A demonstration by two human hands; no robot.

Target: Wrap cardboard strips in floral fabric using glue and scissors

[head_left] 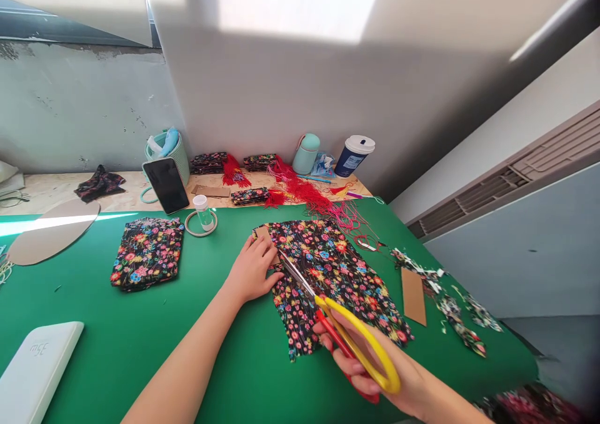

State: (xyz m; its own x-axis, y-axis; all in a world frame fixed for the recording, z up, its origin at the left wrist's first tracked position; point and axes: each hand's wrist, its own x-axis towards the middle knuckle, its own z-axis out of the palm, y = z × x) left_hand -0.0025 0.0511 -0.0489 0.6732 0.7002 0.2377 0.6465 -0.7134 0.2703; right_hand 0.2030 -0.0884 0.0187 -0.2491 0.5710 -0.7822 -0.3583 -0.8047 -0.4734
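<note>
Black floral fabric (328, 255) lies spread on the green mat. My left hand (253, 267) rests on its upper left corner, pressing a small brown cardboard piece (263, 233) flat, with the fingers spread. In my right hand (347, 361) are scissors (370, 349) with one yellow and one red handle, the fingers wrapped round them. The blades lie over the fabric, their tips beside the cardboard and close to my left thumb. Whether fabric is between the blades I cannot tell.
On the left are folded floral fabric (147, 252), a phone (167, 185), a glue bottle (203, 211) and a white device (40, 368). Behind stand a green flask (306, 154) and a lidded cup (354, 156), near red tassels (300, 189). Cardboard (413, 296) and fabric scraps (457, 324) lie right.
</note>
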